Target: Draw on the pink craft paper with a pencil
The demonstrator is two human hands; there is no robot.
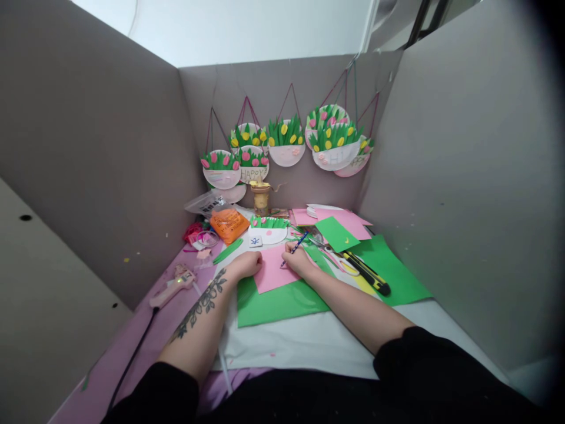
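Observation:
My right hand [298,261] is closed round a dark blue patterned pencil [300,242], its tip on a sheet of pink paper [276,274]. At that sheet's left edge rests my left hand [248,265], fingers curled into a fist. Under the pink sheet lies a larger green sheet [282,306]. Just beyond the hands is a white half-plate [277,235] with green paper leaves along its top and a pink dot. A small white square with a blue mark [255,241] sits at the half-plate's lower left.
To the right are scissors [346,265], a yellow-black utility knife [368,274] and green paper [392,271]. A pink glue gun [173,288] with a cord lies left, near an orange bag [229,225]. Flower-filled half-plates [286,154] hang on the grey back wall between side panels.

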